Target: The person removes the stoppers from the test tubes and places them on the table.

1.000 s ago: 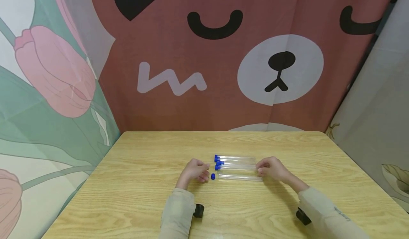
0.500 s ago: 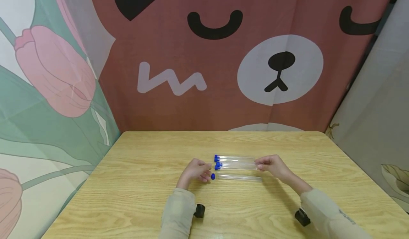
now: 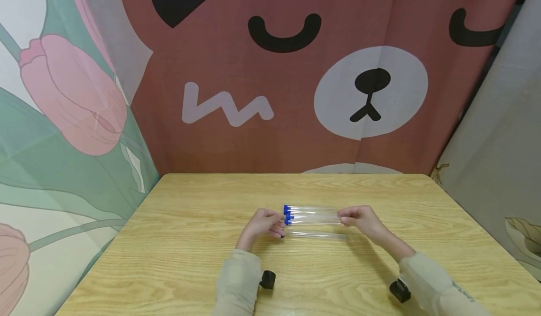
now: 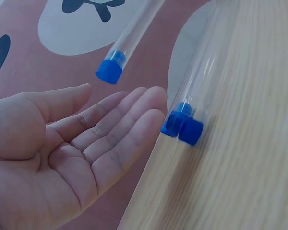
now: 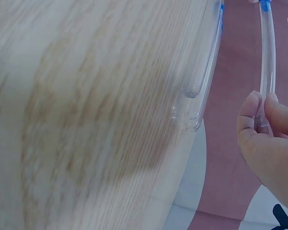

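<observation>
My right hand (image 3: 360, 218) pinches a clear test tube (image 5: 268, 62) by its rounded end, between thumb and fingers. Its blue cap (image 4: 109, 72) points left, toward my left hand (image 3: 265, 224). That left hand lies palm up in the left wrist view, fingers extended, the raised cap just beyond its thumb and fingertips. More clear tubes with blue caps (image 3: 286, 209) lie side by side on the table behind. Nearer me rests a separate clear tube (image 3: 317, 235), with no cap showing on it in the head view. A loose blue cap at its left end is almost hidden by my left fingers.
The wood-grain table (image 3: 203, 259) carries the tubes near its middle. Behind it hangs a curtain with a bear face (image 3: 236, 147). A black wrist camera (image 3: 268, 280) sits at my left sleeve, another black camera (image 3: 399, 291) at my right.
My left hand has moved slightly right, its fingers now covering most of the loose blue cap. My right hand, with the tube in it, has shifted slightly left.
</observation>
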The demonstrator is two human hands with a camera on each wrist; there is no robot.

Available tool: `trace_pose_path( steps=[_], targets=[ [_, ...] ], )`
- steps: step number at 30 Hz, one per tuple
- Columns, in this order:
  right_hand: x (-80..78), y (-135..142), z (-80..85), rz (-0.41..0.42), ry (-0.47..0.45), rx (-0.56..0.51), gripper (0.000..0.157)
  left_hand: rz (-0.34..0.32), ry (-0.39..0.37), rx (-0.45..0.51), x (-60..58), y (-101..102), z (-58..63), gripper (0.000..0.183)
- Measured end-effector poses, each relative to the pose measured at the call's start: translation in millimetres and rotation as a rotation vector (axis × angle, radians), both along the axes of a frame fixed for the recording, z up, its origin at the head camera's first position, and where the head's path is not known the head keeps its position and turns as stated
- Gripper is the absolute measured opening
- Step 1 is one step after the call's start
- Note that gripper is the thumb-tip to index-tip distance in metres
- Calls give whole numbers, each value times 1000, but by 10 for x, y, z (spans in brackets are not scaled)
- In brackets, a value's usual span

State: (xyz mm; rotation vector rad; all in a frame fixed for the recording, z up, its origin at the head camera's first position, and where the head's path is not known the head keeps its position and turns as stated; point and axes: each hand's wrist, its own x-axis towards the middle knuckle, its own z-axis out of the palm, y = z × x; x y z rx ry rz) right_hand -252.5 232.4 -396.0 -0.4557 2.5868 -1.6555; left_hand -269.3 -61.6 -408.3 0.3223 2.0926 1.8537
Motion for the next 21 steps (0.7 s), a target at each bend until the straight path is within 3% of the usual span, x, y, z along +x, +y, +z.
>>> trace_pose_path(
  steps=[21],
  targets=[
    [43, -45, -9, 3, -26, -48, 29, -23, 12, 183, -24, 74, -44, 32]
  ],
)
